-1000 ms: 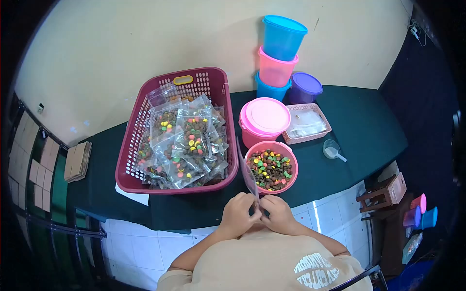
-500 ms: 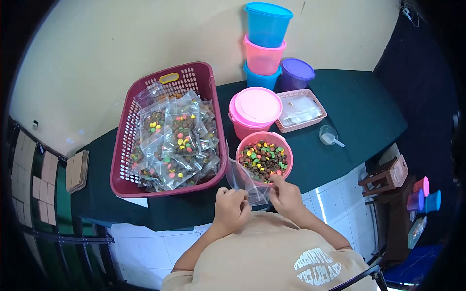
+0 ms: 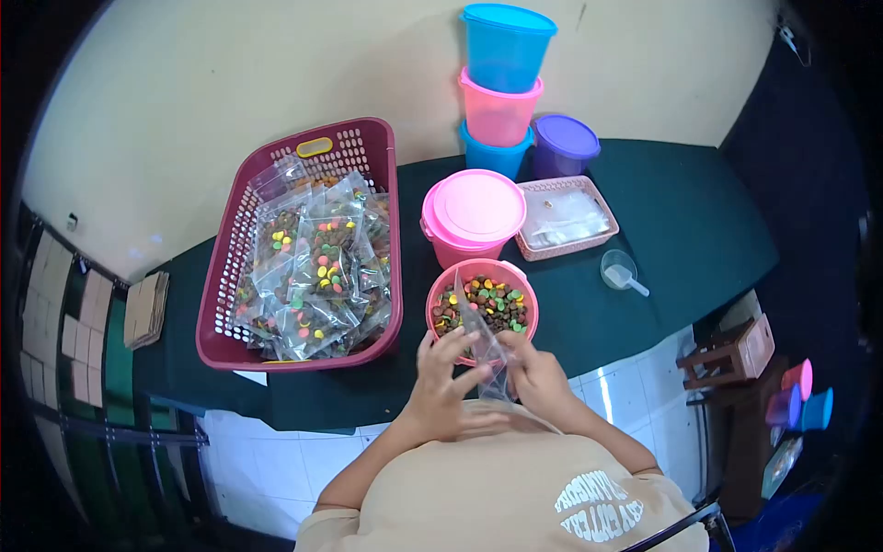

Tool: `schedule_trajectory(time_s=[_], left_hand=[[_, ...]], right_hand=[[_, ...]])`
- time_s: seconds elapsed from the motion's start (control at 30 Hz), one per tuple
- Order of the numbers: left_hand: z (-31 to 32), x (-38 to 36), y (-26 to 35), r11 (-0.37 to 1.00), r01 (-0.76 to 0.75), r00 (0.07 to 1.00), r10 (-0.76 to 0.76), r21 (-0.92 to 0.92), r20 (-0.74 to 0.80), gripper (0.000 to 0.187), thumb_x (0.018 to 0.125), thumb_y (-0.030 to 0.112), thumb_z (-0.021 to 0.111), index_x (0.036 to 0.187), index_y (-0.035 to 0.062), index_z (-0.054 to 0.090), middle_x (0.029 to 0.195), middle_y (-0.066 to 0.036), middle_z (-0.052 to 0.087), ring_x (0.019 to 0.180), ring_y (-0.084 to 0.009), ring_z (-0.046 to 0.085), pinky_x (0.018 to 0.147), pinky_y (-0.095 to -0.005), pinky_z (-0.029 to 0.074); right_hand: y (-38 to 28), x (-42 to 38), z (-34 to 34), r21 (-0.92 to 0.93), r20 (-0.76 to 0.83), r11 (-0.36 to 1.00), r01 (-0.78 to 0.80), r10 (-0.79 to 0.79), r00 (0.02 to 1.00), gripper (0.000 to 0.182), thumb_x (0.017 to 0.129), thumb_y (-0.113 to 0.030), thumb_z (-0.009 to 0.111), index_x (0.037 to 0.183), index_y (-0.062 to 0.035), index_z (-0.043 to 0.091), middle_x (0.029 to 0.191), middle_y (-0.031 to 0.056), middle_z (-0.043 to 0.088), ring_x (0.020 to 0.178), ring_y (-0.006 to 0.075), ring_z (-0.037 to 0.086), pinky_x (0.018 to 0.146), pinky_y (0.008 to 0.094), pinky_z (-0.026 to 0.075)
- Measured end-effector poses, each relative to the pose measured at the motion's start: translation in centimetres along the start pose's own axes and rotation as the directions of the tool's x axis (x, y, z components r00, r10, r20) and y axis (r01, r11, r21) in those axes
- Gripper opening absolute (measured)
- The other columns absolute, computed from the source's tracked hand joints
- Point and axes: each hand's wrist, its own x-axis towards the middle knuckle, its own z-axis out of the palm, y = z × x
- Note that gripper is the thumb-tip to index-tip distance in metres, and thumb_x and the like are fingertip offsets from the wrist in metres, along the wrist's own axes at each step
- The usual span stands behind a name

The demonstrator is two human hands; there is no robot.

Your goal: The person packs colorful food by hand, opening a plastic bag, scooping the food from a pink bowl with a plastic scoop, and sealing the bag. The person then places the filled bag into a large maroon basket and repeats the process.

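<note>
A clear plastic zip bag [image 3: 480, 333] stands upright between my hands, above the near rim of an open pink tub [image 3: 533, 308]. Brown kibble-like pieces with yellow, green and pink ones [image 3: 501, 299] fill the tub's bottom. My right hand [image 3: 541, 379] pinches the bag's right side. Beside the bag's left side is my left hand [image 3: 441, 391], its fingers spread; whether a fingertip touches the plastic is hard to see. The bag looks flat, with no pieces visible inside.
On the left, a maroon basket [image 3: 394, 239] holds several filled bags [image 3: 322, 262]. Behind the tub are a lidded pink tub [image 3: 474, 210] and stacked tubs [image 3: 501, 110]. Right of these stand a purple tub [image 3: 565, 147], a tray [image 3: 598, 236] of clear bags and a scoop cup [image 3: 620, 271].
The bag has swung upright and over the tub's front edge. My left hand has loosened from a closed grip and spread its fingers; my right hand still holds the bag.
</note>
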Motion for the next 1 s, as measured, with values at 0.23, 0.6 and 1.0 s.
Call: schedule_trajectory(time_s=[0.23,0.6,1.0], left_hand=[[3.7,4.6,0.0,0.994,-0.050,0.978,0.030,0.095,0.205,0.075,0.064,0.040,0.083,0.128,0.0281,0.045,0.147,-0.018,0.030,0.138,-0.0428,0.024,0.106,-0.0700,0.011],[11.2,7.1,1.8,0.987,-0.002,1.000,0.004,0.159,-0.013,0.077,0.062,0.041,0.082,0.127,0.0355,0.042,0.144,-0.016,0.035,0.133,-0.0379,0.036,0.104,-0.0726,0.008],[4.5,4.9,5.4,0.962,0.175,0.880,-0.058,0.208,-0.471,0.096,0.057,0.029,0.089,0.135,0.0212,0.035,0.111,-0.016,0.061,0.103,-0.0298,0.061,0.107,-0.0629,0.019]], right_hand=[[2.1,1.2,-3.9,0.122,0.209,0.993,-0.008,-0.017,0.978,0.038,0.093,-0.009,0.042,0.131,-0.0057,0.046,0.094,0.0223,0.066,0.084,0.0353,0.069,0.074,0.0358,0.052],[8.2,2.9,-9.9,0.393,0.281,0.918,0.056,-0.178,0.943,0.048,0.093,-0.010,0.049,0.137,-0.0044,0.032,0.091,0.0127,0.064,0.079,0.0164,0.062,0.071,0.0295,0.049],[24.3,9.2,-24.5,-0.714,-0.349,0.652,-0.257,-0.012,0.937,0.058,0.081,-0.028,0.071,0.129,-0.0064,0.047,0.129,0.0162,0.051,0.116,0.0373,0.049,0.095,0.0476,0.043]])
